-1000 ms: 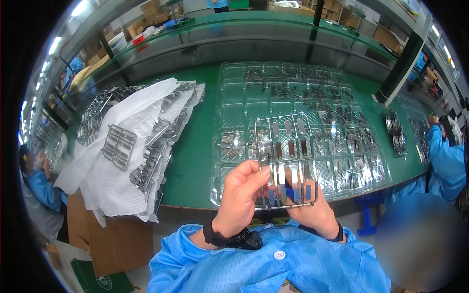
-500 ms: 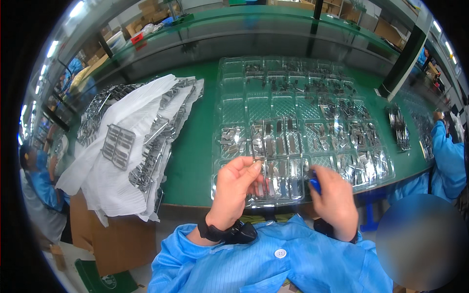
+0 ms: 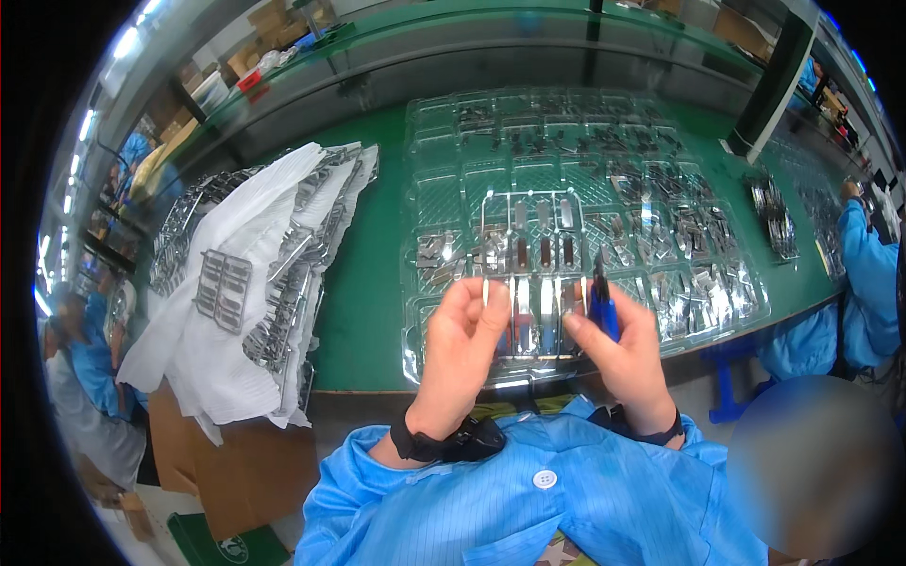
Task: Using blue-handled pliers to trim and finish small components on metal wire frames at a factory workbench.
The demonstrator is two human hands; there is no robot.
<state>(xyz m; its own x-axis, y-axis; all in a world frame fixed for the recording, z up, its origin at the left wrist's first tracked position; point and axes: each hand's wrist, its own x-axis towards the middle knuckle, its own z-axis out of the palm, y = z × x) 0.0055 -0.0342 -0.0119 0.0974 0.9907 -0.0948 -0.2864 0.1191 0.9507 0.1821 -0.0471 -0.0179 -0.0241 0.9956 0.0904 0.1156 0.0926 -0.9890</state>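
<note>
Over the near part of the clear plastic trays hangs a sprue frame [image 3: 545,252] with rows of shiny and dark flat parts inside its thin border. My left hand [image 3: 459,349] is closed, its thumb and fingers pinching the frame's left edge. My right hand [image 3: 630,358] is closed too, wrapped round blue-handled nippers [image 3: 604,311] whose dark jaws point away from me. The thumb of that hand also meets the frame's lower right edge. Beneath the frame, the clear compartment tray [image 3: 453,203] holds small metallic and dark pieces sorted into its pockets.
Left on the green table [image 3: 354,321], a heap of sprue frames [image 3: 203,212] lies with white wrapping sheets [image 3: 217,358] and one loose frame [image 3: 223,291] on top. Another stack of frames [image 3: 774,219] stands at the right, before a co-worker's blue sleeve [image 3: 864,269]. A dark post [image 3: 772,85] rises behind it.
The sprue frame now shows more fully between my hands. My right hand has come in to the frame's right edge, with the nippers turned upright. The view has shifted slightly.
</note>
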